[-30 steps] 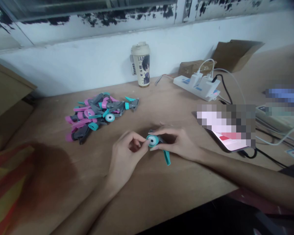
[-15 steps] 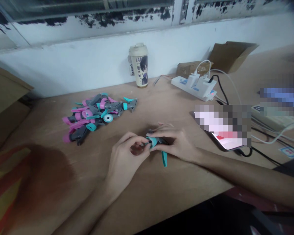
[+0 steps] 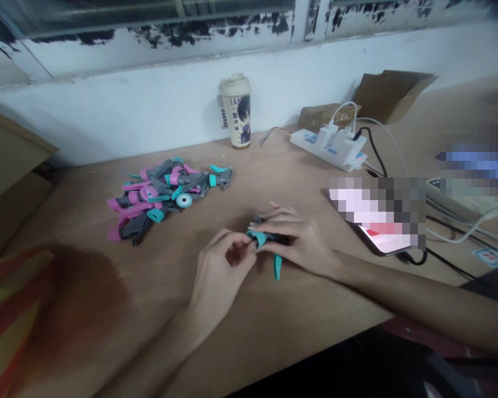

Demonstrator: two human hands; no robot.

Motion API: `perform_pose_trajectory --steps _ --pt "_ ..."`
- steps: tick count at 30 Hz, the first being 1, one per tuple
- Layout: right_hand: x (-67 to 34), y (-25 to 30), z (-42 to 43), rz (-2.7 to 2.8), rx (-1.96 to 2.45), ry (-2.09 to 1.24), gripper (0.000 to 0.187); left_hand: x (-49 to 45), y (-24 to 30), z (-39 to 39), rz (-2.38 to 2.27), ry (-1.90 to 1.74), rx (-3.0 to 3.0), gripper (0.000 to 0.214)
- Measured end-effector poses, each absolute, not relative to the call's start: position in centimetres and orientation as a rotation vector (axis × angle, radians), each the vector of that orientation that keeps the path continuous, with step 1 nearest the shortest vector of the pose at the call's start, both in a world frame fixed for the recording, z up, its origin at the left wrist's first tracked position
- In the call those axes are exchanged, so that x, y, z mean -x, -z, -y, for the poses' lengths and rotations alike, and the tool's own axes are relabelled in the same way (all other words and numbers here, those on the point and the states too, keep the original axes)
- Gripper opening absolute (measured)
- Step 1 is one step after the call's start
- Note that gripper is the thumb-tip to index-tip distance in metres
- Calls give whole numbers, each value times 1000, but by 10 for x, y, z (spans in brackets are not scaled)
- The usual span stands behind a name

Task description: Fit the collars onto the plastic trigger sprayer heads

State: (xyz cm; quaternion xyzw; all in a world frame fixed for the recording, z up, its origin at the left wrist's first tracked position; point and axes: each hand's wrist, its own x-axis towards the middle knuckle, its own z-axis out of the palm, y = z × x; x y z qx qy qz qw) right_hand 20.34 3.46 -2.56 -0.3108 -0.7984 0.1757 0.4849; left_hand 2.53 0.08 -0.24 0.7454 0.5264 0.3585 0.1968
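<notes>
My right hand (image 3: 301,240) is closed around a grey trigger sprayer head (image 3: 270,238) with a teal collar (image 3: 257,239), held low over the table. Its teal trigger (image 3: 278,267) sticks out below my fingers. My left hand (image 3: 224,265) is closed in a pinch, thumb and forefinger touching at the collar's open end; what they grip there is hidden. To the left lies a pile of grey sprayer heads (image 3: 136,225) with pink or teal collars and triggers. A round white disc with a dark centre (image 3: 184,200) shows at the pile's front edge.
Against the wall stands a lidded coffee cup (image 3: 239,119). A white power strip (image 3: 315,145) with plugs and cables lies right of it, near a cardboard piece (image 3: 392,97). A phone (image 3: 377,232), partly blurred out, lies right of my hands. Red and yellow material (image 3: 16,315) fills the left corner.
The small dark thing seen at my left fingertips has gone from sight as the fingers pressed closer to the collar. My right hand keeps its hold on the sprayer head.
</notes>
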Motion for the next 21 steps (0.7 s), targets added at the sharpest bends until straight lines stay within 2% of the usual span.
perform_pose_trajectory --steps 10,21 --pt "-203 23 -34 1908 803 -509 32 -23 5 3 -1363 -1115 -2186 10" --pt "-201 23 -31 1995 729 -299 27 -27 6 -2 -1452 -1201 -2062 3"
